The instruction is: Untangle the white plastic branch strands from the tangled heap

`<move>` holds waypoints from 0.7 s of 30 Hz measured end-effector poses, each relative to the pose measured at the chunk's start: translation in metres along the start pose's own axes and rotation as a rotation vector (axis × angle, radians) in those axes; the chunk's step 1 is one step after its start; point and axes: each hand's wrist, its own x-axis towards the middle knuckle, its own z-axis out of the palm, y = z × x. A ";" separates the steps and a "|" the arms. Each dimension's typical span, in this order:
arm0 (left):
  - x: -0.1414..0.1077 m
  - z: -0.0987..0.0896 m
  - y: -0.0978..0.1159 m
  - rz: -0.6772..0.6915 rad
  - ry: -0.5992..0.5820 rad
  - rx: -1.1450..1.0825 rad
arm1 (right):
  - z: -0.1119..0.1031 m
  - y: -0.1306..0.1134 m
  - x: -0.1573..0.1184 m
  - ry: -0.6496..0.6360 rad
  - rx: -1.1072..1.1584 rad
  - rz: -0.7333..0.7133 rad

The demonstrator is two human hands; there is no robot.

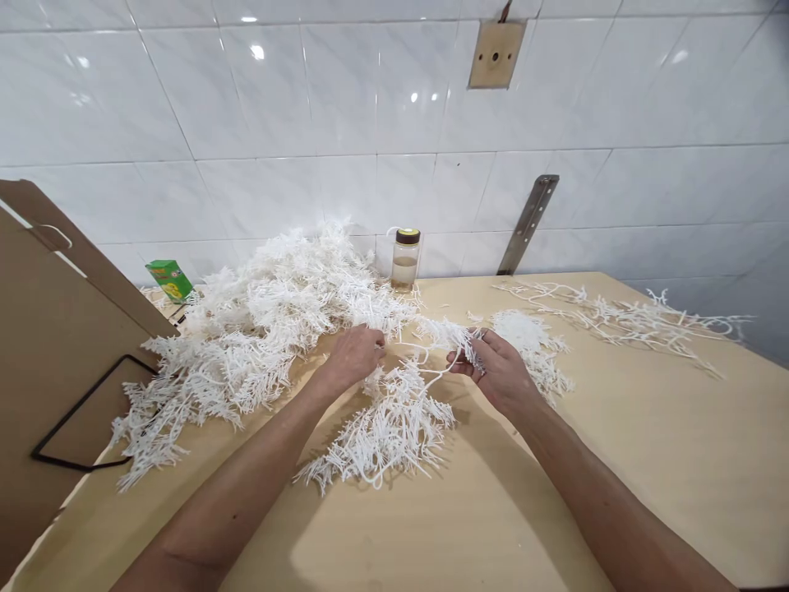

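Observation:
My left hand (358,355) is closed near the middle of the table, its fingertips at white frilly strands beside the big pile; what they pinch is hidden. To the right, my right hand (493,366) grips a white frilly sprig (449,333) between thumb and fingers. A thin white stem loops between the two hands. Below them a white branching bunch (400,423) lies on the table. The large white pile (271,304) spreads to the left and behind my left hand. Just beyond my right hand lies a smaller white bunch (531,341).
Thin white bare stems (641,321) lie at the right back of the wooden table (616,460). A dark-lidded bottle (405,261) stands by the tiled wall. A green box (169,280) is at the left back. A brown board (55,329) with a black metal loop (67,411) borders the left.

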 end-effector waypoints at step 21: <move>0.019 -0.011 -0.068 -0.309 0.164 -0.210 | -0.006 0.004 0.003 -0.117 -0.015 0.108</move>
